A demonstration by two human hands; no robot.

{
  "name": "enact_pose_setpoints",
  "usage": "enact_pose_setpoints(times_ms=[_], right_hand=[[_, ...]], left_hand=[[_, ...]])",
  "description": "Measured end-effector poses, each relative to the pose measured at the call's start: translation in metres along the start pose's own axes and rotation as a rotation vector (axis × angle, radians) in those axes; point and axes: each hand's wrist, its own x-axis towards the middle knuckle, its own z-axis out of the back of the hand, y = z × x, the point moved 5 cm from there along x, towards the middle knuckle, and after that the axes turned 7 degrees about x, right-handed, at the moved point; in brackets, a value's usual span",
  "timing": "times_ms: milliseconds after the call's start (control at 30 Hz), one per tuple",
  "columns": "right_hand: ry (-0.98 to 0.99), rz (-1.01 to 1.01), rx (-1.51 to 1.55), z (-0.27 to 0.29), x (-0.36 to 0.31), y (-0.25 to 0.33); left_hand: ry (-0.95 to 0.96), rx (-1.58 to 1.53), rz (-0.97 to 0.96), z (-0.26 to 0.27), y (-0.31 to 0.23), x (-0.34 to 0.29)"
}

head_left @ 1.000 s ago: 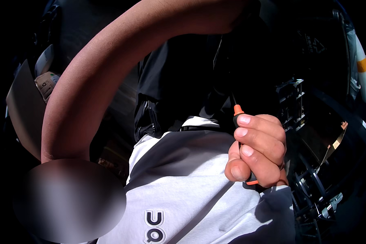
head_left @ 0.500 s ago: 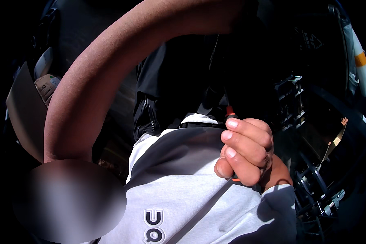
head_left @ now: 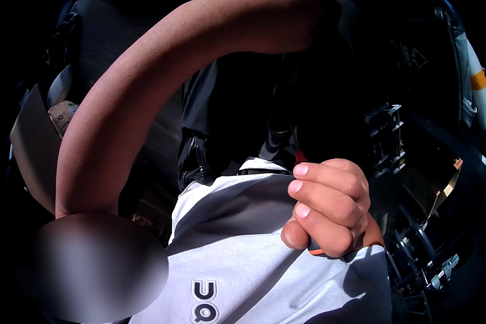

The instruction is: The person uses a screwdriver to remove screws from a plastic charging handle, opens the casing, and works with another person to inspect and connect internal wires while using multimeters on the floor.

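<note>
My right hand (head_left: 332,205) is closed in front of my light shirt, fingers wrapped round a screwdriver (head_left: 300,156). A red part of it shows above the fingers, with a thin shaft running up into the dark. An orange-edged handle end peeks out below the fist. The screwdriver's tip is lost in shadow. My left arm (head_left: 108,108) curves up from the lower left and across the top of the picture. At its far end, black shadow swallows the left hand, so its fingers and anything in them are hidden.
Cardboard (head_left: 32,146) and a small printed box (head_left: 62,116) stand at the left. To the right are dark metal frame parts (head_left: 386,135) and a bright bracket (head_left: 445,270). A white tube with an orange band (head_left: 483,102) lies at the far right.
My right hand has come slightly down toward my body, the screwdriver with it. The left arm has shifted a little downward at its far end.
</note>
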Motion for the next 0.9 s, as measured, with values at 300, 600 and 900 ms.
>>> enact_pose_setpoints(times_ms=[300,600,900], right_hand=[[-0.003,-0.022,-0.048,0.003,0.002,0.001],[-0.008,-0.084,0.057,0.011,0.028,-0.016],[-0.003,-0.150,0.069,0.013,0.033,-0.020]], left_hand=[[0.169,-0.002,0.100,-0.008,0.007,0.008],[0.092,-0.030,0.151,0.004,0.003,0.005],[0.190,-0.066,0.191,0.003,0.009,0.011]])
